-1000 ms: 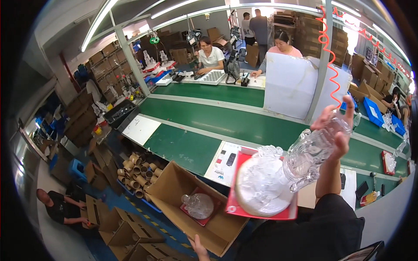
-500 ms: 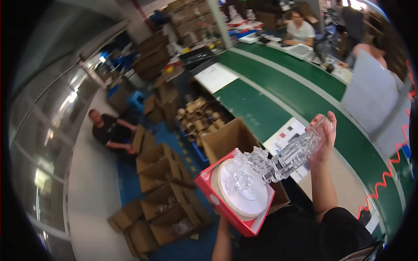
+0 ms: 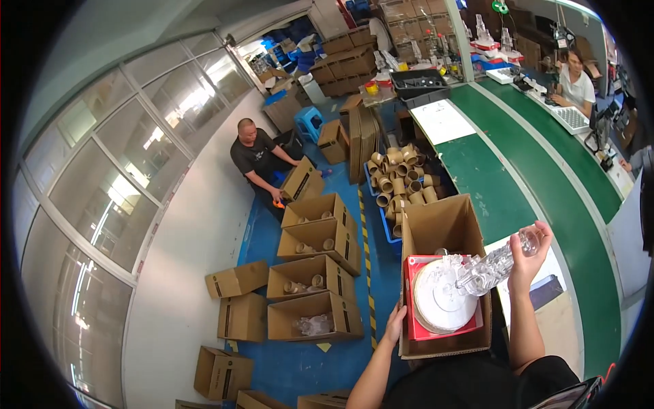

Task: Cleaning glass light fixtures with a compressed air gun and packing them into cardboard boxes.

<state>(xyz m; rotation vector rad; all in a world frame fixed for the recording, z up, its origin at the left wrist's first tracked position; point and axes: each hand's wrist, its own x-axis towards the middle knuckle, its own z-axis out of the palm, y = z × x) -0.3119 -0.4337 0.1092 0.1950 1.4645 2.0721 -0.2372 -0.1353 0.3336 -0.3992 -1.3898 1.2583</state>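
My right hand (image 3: 530, 258) is closed round the narrow end of a clear, ornate column (image 3: 492, 269), which slants up to the right. The column's lower end lies over a round white disc (image 3: 443, 300) with a rope-like rim. That disc sits in a shallow red box (image 3: 411, 328), within the mouth of an open cardboard carton (image 3: 446, 218) in front of me; how deep the red box sits I cannot tell. My left hand (image 3: 395, 324) grips the carton's left wall, its fingertips partly hidden.
Open cartons (image 3: 315, 317) stand in a row on the blue floor to the left, some with tubes inside. Beyond them a co-worker (image 3: 262, 160) handles another carton. A blue bin (image 3: 373, 184) holds several brown cardboard tubes (image 3: 400, 174). A green worktable (image 3: 501, 170) runs along the right.
The red box with the disc and column has moved over into the carton's mouth. My left hand has shifted from beneath the red box to the carton's left side. My view has turned.
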